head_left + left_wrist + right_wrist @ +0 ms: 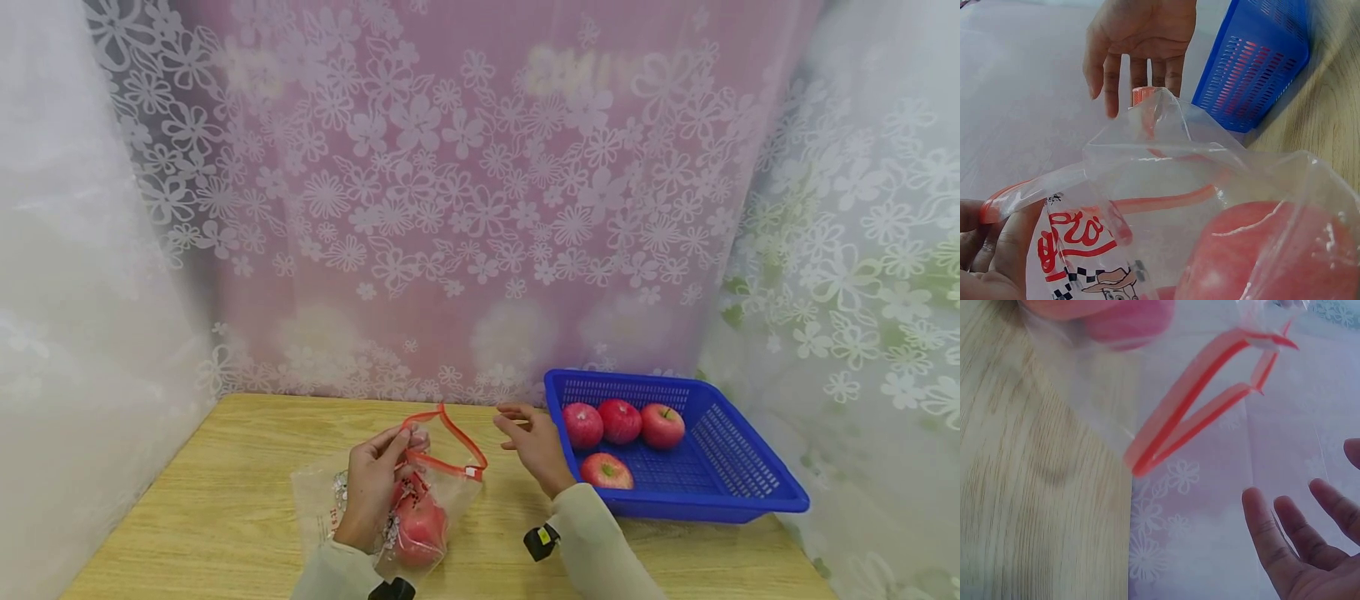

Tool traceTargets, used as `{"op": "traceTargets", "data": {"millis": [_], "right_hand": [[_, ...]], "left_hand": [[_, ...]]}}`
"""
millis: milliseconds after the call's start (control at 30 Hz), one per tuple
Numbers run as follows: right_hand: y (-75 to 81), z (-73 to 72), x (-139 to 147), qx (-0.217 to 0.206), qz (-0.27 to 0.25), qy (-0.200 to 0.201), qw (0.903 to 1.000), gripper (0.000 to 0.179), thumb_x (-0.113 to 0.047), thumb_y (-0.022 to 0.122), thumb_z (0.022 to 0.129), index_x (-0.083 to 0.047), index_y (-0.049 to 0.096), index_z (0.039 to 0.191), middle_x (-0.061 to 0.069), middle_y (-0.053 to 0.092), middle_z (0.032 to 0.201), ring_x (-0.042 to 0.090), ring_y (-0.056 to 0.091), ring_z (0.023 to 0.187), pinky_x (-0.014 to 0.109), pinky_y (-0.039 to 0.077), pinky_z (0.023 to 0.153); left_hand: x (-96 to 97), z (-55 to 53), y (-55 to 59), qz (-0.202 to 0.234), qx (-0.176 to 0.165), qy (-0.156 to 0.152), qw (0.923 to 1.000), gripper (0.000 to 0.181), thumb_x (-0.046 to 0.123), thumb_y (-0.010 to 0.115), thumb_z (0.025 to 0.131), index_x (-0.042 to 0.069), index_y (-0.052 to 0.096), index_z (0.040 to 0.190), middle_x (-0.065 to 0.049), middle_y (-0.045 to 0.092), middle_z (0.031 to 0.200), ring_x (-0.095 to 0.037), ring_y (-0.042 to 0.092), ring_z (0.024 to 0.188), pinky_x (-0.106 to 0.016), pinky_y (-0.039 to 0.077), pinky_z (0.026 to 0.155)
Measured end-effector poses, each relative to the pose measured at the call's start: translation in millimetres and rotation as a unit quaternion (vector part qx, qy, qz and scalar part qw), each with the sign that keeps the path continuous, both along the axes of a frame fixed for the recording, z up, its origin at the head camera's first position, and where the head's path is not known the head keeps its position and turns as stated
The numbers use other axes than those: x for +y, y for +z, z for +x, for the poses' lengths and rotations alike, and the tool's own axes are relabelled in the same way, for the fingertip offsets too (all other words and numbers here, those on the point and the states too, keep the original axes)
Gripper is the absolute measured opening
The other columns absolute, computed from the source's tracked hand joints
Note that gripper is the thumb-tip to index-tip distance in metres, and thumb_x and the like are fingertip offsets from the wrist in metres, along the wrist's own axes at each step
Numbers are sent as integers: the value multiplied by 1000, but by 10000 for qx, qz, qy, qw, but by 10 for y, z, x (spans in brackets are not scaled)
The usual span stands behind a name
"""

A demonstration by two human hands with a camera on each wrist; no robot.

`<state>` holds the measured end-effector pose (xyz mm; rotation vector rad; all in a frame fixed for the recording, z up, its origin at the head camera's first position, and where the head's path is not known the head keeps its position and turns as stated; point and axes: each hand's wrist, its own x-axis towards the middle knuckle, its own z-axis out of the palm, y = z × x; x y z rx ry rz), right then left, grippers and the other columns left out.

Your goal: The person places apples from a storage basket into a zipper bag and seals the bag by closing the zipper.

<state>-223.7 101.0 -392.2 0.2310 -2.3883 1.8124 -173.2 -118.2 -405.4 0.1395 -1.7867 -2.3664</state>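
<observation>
Wood-grain tabletop point(225, 483) lies beneath the left hand point(372, 479) and right hand point(540, 446). Blue perforated basket point(675, 507), long axis left-to-right, stands just right of the right hand, the nearer one, holding four red apples point(621, 422). Clear zip bag point(461, 492), visibly containing fruit point(422, 529), is pinched at its mouth by the left hand. Right-hand fingers: apart, gripping nothing.

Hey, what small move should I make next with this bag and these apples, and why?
Probably move your right grip to the leftmost apple in the blue basket: that grip is empty beside the basket, and your left grip pinches the clear zip bag, whose mouth gapes open, with at least one bagged apple inside.
</observation>
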Motion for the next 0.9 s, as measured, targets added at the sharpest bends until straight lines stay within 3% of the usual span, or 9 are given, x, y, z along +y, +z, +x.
{"op": "traceTargets", "data": {"millis": [700, 900], "right_hand": [[25, -11, 350, 33, 147, -327, 9994, 28, -18, 62, 96, -6, 64, 121, 15, 62, 115, 30, 61, 105, 41, 54, 86], [55, -12, 434, 111, 62, -449, 9989, 29, -18, 63, 95, -4, 64, 120, 16, 63, 117, 24, 63, 101, 37, 54, 86]], "left_hand": [[-2, 0, -17, 112, 3, -66, 9999, 33, 16, 55, 99, -7, 62, 122, -10, 73, 97, -10, 70, 85, -21, 55, 65], [-7, 4, -17, 56, -20, -64, 10000, 33, 16, 55, 99, -6, 61, 123, -8, 73, 99, -9, 69, 86, -20, 55, 66]]}}
